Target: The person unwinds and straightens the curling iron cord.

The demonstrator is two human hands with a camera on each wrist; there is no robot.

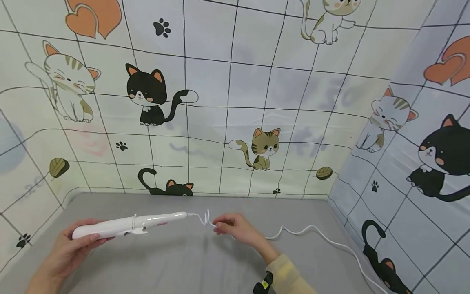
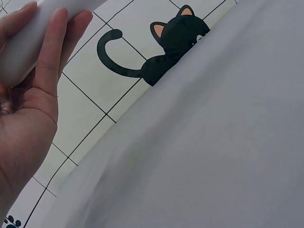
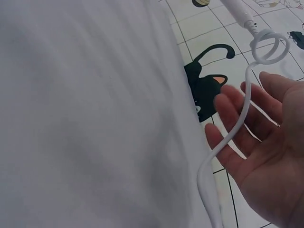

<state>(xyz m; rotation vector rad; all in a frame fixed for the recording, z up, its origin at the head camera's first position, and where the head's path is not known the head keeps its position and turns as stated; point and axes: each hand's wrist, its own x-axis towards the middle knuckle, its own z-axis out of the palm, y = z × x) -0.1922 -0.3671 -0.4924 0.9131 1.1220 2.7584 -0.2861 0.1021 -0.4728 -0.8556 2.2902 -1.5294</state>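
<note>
A white hair curling iron point(image 1: 121, 226) is held up above the grey surface, its coil-necked cord end pointing right. My left hand point(image 1: 75, 249) grips its thick rounded end, with the thumb along the near side and the fingers behind. In the left wrist view the left hand point(image 2: 35, 99) wraps round that smooth white end point(image 2: 23, 52). The white cord point(image 1: 204, 218) makes a small loop just past the handle. Beside that loop is my right hand point(image 1: 238, 230). In the right wrist view the cord point(image 3: 246, 102) runs across the loosely spread fingers of the right hand point(image 3: 266, 142), the thumb apart from it.
The rest of the cord point(image 1: 330, 239) trails right across the grey cloth-covered surface point(image 1: 165, 261) and off toward the near right. Walls of white cloth printed with cats and grid lines point(image 1: 209, 134) close in the back and both sides.
</note>
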